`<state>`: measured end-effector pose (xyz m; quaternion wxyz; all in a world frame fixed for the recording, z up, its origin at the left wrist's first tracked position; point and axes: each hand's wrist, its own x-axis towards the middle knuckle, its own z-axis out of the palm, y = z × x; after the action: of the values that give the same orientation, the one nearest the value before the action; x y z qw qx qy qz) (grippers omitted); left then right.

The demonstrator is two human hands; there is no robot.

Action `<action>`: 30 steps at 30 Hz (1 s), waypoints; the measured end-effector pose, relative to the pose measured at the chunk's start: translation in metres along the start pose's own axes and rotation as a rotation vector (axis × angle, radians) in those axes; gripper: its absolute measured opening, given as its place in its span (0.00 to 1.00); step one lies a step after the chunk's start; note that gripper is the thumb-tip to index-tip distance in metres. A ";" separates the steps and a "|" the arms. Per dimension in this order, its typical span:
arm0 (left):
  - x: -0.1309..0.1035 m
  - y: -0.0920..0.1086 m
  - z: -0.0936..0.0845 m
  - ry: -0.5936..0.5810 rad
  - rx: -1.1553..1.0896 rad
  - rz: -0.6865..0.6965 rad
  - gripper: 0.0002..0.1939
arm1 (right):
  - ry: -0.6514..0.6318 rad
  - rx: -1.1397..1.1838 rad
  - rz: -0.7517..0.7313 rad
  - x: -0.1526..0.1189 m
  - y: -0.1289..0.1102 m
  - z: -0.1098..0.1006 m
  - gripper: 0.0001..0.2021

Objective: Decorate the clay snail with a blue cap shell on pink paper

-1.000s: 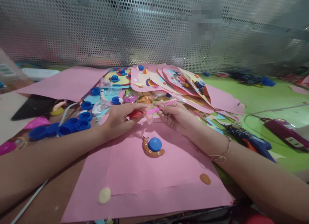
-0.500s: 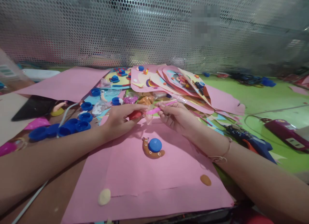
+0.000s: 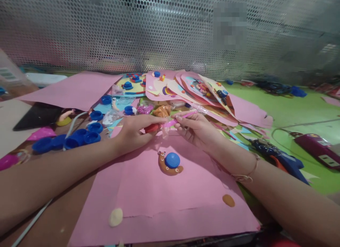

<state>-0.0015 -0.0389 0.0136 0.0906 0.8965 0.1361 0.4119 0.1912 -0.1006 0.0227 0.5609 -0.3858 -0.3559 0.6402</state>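
Above the far edge of a pink paper sheet [image 3: 143,197], my left hand [image 3: 134,132] is closed round red clay [image 3: 152,128] in clear plastic wrap. My right hand [image 3: 198,129] pinches a slim pink modelling tool [image 3: 189,115], its lower end against the wrap beside the red clay. Below both hands, a curved brown clay snail body [image 3: 165,168] with small pale rings lies on the sheet, hugging a blue bottle cap [image 3: 172,160]. Flattened on the same sheet are a cream clay disc [image 3: 116,217] at the lower left and a brown clay disc [image 3: 228,200] at the right.
Several blue caps [image 3: 91,137] and wrapped clay lumps [image 3: 162,111] lie beyond the left arm. Decorated paper cards [image 3: 160,88] are piled at the back before a perforated metal screen [image 3: 106,38]. A blue glue gun [image 3: 280,156] and a maroon power strip [image 3: 316,147] sit at the right.
The view has shifted slightly, so most things appear a little further right. Both hands keep their hold on the wrapped red clay and the pink tool.
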 end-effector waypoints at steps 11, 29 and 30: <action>-0.003 -0.003 0.004 -0.010 -0.014 0.053 0.13 | -0.038 0.011 0.051 -0.002 0.002 0.003 0.02; -0.001 -0.001 0.003 -0.040 -0.025 -0.009 0.16 | -0.028 -0.019 0.024 0.000 0.002 -0.001 0.03; -0.002 -0.002 0.003 -0.032 -0.031 0.002 0.16 | -0.024 -0.018 0.029 0.000 0.001 -0.001 0.03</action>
<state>-0.0008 -0.0381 0.0103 0.1064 0.9016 0.1275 0.3994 0.1912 -0.1010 0.0212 0.5437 -0.3882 -0.3626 0.6498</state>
